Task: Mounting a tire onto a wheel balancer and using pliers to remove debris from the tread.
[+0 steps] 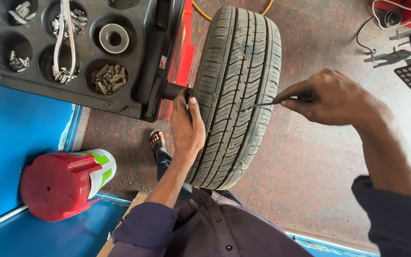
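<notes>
Purple sleeves frame my view. My left hand (186,124) lies flat against the near sidewall of the black tyre (238,90), fingers spread, gripping nothing. My right hand (327,97) pinches a thin metal pick (265,103), its tip touching the tread near the tyre's right edge. Farther off, the tyre sits on the shaft beside the machine's black tray (86,102) of metal weights.
</notes>
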